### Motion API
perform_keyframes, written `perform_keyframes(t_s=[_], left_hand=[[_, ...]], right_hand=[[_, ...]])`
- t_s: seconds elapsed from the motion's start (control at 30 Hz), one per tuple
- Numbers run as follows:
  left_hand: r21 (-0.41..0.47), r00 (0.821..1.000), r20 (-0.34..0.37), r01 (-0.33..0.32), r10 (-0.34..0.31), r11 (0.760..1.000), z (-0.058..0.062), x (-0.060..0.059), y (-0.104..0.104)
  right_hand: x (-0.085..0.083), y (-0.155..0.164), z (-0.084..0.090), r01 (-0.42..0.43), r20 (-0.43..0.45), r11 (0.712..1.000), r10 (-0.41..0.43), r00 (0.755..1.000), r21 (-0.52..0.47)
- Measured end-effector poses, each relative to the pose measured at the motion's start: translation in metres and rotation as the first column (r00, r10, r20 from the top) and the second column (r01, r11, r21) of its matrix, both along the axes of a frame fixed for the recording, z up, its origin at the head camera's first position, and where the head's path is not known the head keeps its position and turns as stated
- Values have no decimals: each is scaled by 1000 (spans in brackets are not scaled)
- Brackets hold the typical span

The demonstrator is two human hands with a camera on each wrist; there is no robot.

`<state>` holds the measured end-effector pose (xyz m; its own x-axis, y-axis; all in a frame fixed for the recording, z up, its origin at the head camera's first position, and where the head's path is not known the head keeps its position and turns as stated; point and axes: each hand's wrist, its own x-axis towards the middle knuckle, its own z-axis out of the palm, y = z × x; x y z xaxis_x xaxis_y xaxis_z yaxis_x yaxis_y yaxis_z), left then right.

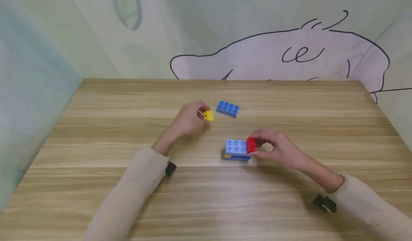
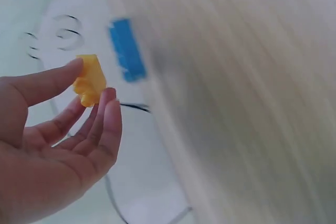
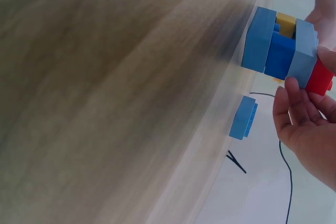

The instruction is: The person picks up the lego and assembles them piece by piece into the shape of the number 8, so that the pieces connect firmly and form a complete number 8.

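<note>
My left hand (image 1: 190,119) pinches a small yellow toy brick (image 1: 209,115) between thumb and fingertips. The brick's studs face the palm in the left wrist view. In my right hand (image 1: 284,148), thumb and fingers pinch a red brick (image 1: 251,145) at the right end of a light blue brick (image 1: 236,146), which tops a stack on the table. Beneath that top brick, the right wrist view shows a darker blue brick (image 3: 280,54) and a yellow brick (image 3: 286,24) on a blue base brick (image 3: 259,39). My right fingertips also lie against the stack's end there.
A loose blue brick (image 1: 227,109) lies studs up behind the stack, just right of my left hand. The wooden table (image 1: 128,94) ends at a back wall (image 1: 209,26) with printed line drawings. Dark bands sit at both cuffs.
</note>
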<state>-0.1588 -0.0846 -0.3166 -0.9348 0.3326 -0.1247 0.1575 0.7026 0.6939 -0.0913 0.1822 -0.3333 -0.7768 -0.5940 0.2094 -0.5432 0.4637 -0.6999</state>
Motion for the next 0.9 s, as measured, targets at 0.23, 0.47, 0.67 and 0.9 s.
perform_keyframes(t_s=[0.23, 0.47, 0.67, 0.9], left_hand=[[63, 991, -82, 115, -110, 991, 15, 41, 13], [55, 986, -59, 160, -156, 986, 21, 70, 27], [39, 985, -61, 164, -162, 986, 20, 75, 32], [48, 984, -82, 165, -161, 985, 16, 77, 33]], right_hand=[[0, 1, 1, 6, 29, 1000, -6, 1000, 12], [0, 1, 2, 9, 46, 1000, -10, 999, 19], [0, 1, 2, 14, 51, 1000, -15, 999, 26], [1, 0, 3, 17, 54, 1000, -18, 998, 23]])
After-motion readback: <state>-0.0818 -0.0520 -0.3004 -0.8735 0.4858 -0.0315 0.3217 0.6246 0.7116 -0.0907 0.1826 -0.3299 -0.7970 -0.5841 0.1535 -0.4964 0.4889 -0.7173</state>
